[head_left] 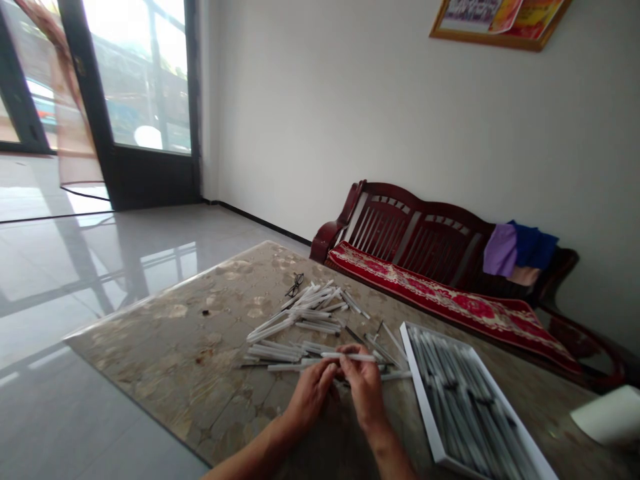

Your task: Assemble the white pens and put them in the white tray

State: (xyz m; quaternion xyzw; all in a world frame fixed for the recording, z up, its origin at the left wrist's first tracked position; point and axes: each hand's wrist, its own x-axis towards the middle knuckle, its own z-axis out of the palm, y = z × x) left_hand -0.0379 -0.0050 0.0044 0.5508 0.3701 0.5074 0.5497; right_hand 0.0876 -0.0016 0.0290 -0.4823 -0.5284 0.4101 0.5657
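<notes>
Pinching one thin white tube (349,357) between fingers of the left hand (311,393) and the right hand (365,388), the person holds it over the near edge of a loose pile of white tubes (295,320) on the bench (165,360), with a white tray (463,400) just right of this pile.

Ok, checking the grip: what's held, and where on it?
A white tube, pinched by the right hand near its left end; the left hand's hold is unclear.

Room leftward over the stone tabletop (160,340), loose white tubes (295,327) ahead, white-framed tray (465,400) blocking the right hand (365,387)
</notes>
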